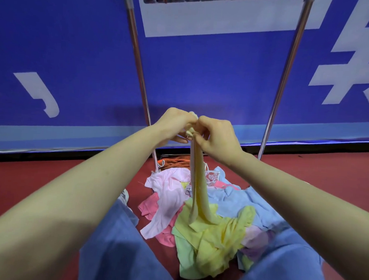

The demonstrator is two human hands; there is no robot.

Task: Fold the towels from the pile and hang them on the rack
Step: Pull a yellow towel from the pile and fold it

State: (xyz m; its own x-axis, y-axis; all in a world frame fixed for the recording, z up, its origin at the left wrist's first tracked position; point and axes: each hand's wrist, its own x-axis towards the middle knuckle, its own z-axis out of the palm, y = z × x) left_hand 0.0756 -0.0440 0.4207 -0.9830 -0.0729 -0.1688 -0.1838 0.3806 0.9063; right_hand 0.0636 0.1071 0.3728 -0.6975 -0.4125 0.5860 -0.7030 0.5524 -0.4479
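**Pastel towels on a red floor**

The yellow towel (198, 196) is plain. Under it lie a pale pink towel (168, 194), a bright pink towel (148, 208), a lime towel (212, 248), a blue towel (240, 198), a lilac towel (257, 238) and an orange towel (174, 161). The floor (48, 186) is red, the wall (76, 59) blue with white characters, the rack (138, 58) silver and the jeans (114, 243) blue.

A blue banner wall (77, 48) is filling the background, carrying large white characters (351, 72) and a white bar (206, 27) near its top. A paler blue band (51, 134) is running along its foot, with a dark strip (50, 156) lying beneath. A dull red floor (38, 179) is spreading below under soft, even light.
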